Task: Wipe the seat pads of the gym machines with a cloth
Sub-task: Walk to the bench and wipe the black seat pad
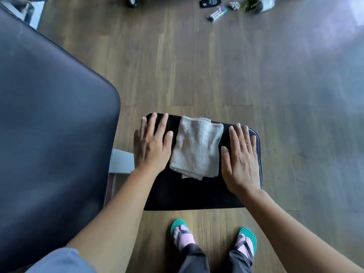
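Observation:
A small black seat pad (197, 194) lies in front of me, over the wooden floor. A folded whitish terry cloth (196, 147) rests flat on its far middle part. My left hand (153, 144) lies palm down on the pad just left of the cloth, fingers spread, holding nothing. My right hand (241, 156) lies palm down on the pad's right side, also flat and apart from the cloth by a narrow gap. Neither hand grips the cloth.
A large dark back pad (49, 125) of the machine fills the left side, joined by a grey metal bracket (120, 160). My feet in green sandals (213, 235) stand just below the seat. Markers (216, 13) and small items lie on the floor far ahead.

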Demonstrator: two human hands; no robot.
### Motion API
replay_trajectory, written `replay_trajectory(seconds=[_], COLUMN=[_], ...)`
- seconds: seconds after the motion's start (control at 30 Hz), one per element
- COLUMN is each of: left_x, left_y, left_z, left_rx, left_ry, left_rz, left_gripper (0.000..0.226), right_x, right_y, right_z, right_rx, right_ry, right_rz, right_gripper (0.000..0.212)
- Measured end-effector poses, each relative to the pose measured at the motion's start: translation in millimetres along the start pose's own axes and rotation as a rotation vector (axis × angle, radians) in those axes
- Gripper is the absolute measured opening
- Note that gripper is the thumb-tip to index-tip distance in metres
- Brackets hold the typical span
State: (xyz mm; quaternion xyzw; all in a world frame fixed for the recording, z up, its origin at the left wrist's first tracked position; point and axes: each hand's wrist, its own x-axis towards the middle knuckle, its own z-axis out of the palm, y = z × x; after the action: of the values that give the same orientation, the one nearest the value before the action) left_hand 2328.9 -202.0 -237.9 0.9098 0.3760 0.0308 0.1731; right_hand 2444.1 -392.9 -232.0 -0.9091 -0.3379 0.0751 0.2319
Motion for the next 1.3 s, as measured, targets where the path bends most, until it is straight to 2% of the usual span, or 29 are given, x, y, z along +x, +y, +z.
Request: replay_trajectory(seconds=[0.13,0.23,0.5,0.63,0.73,0.9,1.0,1.2,1.3], left_x=[4,3,1,0,-5,-7,-8,-6,-6], left_y=[-25,-27,-28,-17,-5,-8,-7,-2,-3], left_z=[6,10,9,7,12,18,18,20,20], left_rx=[0.051,0.055,0.061,0.132,0.134,0.148,0.145,0.181,0.189], left_ry=[-0.064,-0.061,-0.054,-0.068,-0.062,-0.012,0.001,0.001,-0.009], left_rz=[0.09,0.084,0.093,0.058,0.029,0.022,0.026,0.009,0.01], left_gripper=[0.061,0.06,0.058,0.063,0.065,0.062,0.062,0.062,0.063], right_x=[18,26,36,54,52,5,1,36,18], right_y=[-53,-77,-51,-18,-25,-47,-30,-9,-28], right_z=[11,28,28,8,8,12,7,3,10], right_rx=[-0.019,-0.097,-0.225,-0.278,-0.264,-0.268,-0.277,-0.224,-0.252], right_ry=[-0.034,-0.055,-0.07,-0.023,-0.004,-0.083,-0.072,0.08,0.07], right_rz=[-0.085,-0.104,-0.14,0.001,0.096,-0.114,-0.156,0.243,0.218], right_gripper=[0.066,0.071,0.07,0.07,0.068,0.072,0.075,0.069,0.07])
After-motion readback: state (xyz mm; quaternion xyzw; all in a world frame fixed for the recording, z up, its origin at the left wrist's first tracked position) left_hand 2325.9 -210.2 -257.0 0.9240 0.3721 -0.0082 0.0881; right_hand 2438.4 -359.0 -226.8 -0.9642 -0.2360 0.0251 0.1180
